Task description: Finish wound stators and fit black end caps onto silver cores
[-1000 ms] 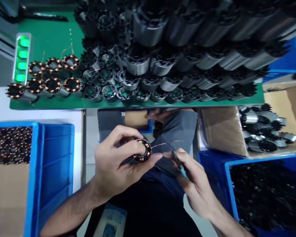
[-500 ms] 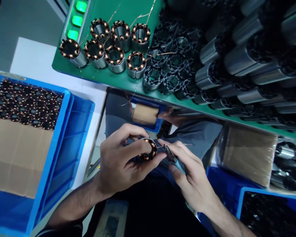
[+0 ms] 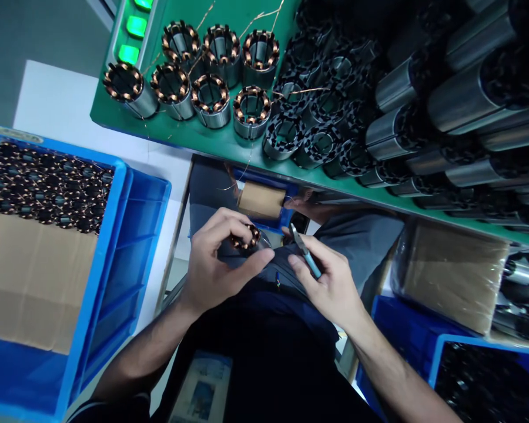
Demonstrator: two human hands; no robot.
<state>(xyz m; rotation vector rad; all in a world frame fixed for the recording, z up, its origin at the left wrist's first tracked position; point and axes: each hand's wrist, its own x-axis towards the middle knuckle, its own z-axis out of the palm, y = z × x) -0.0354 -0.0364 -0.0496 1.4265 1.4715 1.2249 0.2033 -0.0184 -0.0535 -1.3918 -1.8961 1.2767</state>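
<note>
My left hand (image 3: 218, 258) is closed round a wound stator (image 3: 245, 238), a steel ring with copper coils, held over my lap below the green bench edge. My right hand (image 3: 328, 279) grips small cutters (image 3: 305, 251) with teal handles, their tips pointing up and left, a short gap from the stator. On the green mat (image 3: 203, 138) above stand several wound stators (image 3: 211, 97) with loose copper wire ends, and beside them many unwound black stators (image 3: 317, 138).
A blue bin (image 3: 114, 247) at left holds wound stators (image 3: 44, 182) over cardboard. Blue bins (image 3: 427, 346) at lower right hold dark parts. A green light strip (image 3: 134, 26) sits at the mat's top left. Another person's hand (image 3: 306, 205) shows under the bench.
My hands have moved apart: the cutters lifted away from the stator, and the left hand tilted the stator so its side shows. The view shifted slightly up.
</note>
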